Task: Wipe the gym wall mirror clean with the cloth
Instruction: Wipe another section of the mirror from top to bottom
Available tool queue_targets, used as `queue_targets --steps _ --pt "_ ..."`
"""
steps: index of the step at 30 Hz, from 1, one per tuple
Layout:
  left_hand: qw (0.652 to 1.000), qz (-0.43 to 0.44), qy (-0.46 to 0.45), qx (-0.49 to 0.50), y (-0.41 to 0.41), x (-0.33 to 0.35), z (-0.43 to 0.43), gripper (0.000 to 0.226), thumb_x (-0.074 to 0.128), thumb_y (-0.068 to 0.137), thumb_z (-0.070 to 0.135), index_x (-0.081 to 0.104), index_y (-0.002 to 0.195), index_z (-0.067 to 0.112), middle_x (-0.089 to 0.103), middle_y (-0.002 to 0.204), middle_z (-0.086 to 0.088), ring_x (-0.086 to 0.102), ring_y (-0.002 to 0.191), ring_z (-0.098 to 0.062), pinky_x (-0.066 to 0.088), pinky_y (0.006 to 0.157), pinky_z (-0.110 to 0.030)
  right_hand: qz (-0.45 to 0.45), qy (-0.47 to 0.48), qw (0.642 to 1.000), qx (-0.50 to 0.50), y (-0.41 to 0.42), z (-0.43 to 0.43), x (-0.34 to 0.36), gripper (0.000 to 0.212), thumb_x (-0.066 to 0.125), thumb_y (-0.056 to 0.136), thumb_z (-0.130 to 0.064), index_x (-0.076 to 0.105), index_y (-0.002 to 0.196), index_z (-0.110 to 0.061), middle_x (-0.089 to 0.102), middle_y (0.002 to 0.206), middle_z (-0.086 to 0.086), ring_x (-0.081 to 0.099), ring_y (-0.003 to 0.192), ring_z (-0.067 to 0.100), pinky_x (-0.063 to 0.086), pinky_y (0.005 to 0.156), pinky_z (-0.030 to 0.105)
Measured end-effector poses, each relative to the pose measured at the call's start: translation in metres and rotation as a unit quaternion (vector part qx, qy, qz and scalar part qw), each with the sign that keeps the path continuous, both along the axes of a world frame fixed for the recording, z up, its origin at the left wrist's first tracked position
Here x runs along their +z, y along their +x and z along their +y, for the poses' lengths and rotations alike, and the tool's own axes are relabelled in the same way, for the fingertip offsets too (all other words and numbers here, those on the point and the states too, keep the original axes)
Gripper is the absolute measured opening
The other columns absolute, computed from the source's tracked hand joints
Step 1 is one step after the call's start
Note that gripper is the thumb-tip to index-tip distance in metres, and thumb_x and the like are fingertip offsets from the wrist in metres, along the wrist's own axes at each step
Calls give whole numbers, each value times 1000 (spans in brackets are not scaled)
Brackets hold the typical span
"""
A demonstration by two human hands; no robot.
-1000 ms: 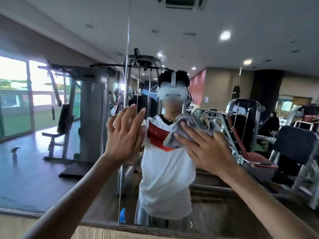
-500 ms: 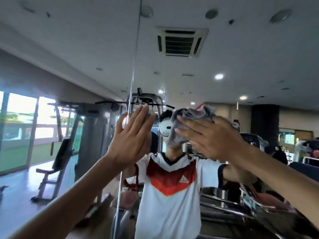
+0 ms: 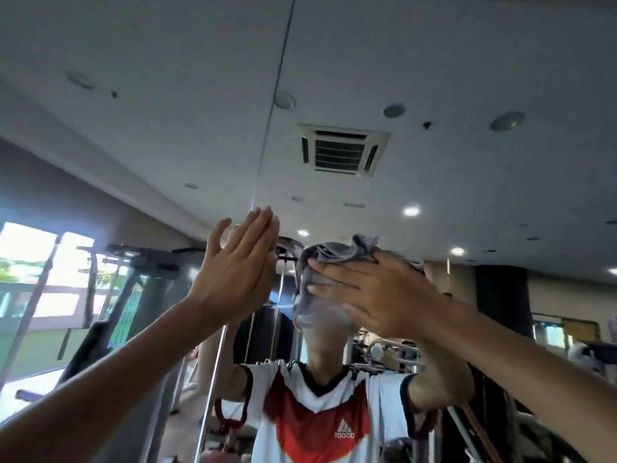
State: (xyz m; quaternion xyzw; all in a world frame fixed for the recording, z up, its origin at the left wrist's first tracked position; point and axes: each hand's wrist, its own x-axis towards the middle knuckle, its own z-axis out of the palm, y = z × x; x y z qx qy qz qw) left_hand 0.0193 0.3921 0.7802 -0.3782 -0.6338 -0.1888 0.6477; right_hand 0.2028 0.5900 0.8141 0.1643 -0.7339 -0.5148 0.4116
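Since half a second ago both hands have climbed the mirror (image 3: 140, 95). The right hand (image 3: 377, 295), fingers spread flat, now presses the grey cloth (image 3: 334, 257) on the glass over the reflected head, right of the panel seam (image 3: 277, 78). The left hand (image 3: 237, 272), fingers straight and together, rests at the seam, apart from the right.

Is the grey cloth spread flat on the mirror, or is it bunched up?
Bunched up: the cloth shows crumpled folds above the right hand pressing it.
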Motion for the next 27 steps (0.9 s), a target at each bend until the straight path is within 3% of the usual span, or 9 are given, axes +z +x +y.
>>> queue_targets --steps 3,5,8,11,14,16,20,24,27 --pt "1000 15 -4 7 5 11 0 59 23 102 33 37 152 4 30 161 -13 25 151 -22 10 120 -48 86 -110 990 6 15 20 53 51 30 100 -39 37 150 -31 32 159 -4 30 147 14 30 109 42" --pt "1000 20 -11 14 8 24 1 59 22 102 33 36 152 3 31 160 -14 27 150 -23 10 120 -48 155 -195 968 24 9 9 82 54 21 100 -40 33 151 -31 26 162 -5 21 150 12 30 113 48" --pt "1000 15 -9 18 13 47 6 61 22 102 34 36 151 2 34 159 -15 29 149 -25 9 119 -48 227 -274 934 34 -19 -13 94 59 11 99 -43 28 154 -30 16 164 -4 13 152 13 21 117 47" --pt "1000 5 15 -13 19 67 14 67 14 99 38 29 154 3 25 163 -14 18 153 -24 1 120 -44 157 -214 964 30 -28 -21 73 55 14 101 -44 23 154 -31 16 164 -4 13 152 14 24 119 49" --pt "998 10 37 -44 17 76 23 69 11 99 38 24 156 2 17 165 -15 9 154 -24 -3 121 -40 0 -47 999 -3 2 3 62 50 30 101 -43 37 150 -33 30 160 -3 40 142 17 40 105 47" --pt "997 0 45 -66 14 74 30 67 10 100 38 19 157 4 12 166 -14 3 155 -22 -3 123 -38 -10 -7 1000 -6 26 26 71 49 35 100 -40 44 147 -30 36 157 -1 50 135 20 48 96 46" --pt "995 0 59 -78 11 69 33 68 8 100 40 16 157 5 10 165 -11 2 154 -20 -3 123 -35 121 -146 982 8 31 37 122 53 26 100 -41 32 152 -29 30 161 -1 28 149 17 38 111 54" --pt "995 -15 50 -84 12 68 31 73 2 97 45 6 158 5 -1 166 -10 -8 154 -18 -7 124 -33 254 -268 929 26 -14 -6 157 58 13 101 -43 30 155 -28 16 165 -3 12 153 14 18 122 49" --pt "995 -28 59 -81 13 66 31 75 1 96 46 3 157 3 -5 165 -11 -11 153 -17 -11 123 -29 239 -263 934 22 -47 -36 142 55 13 103 -41 24 156 -31 9 166 -3 3 154 14 14 123 50"
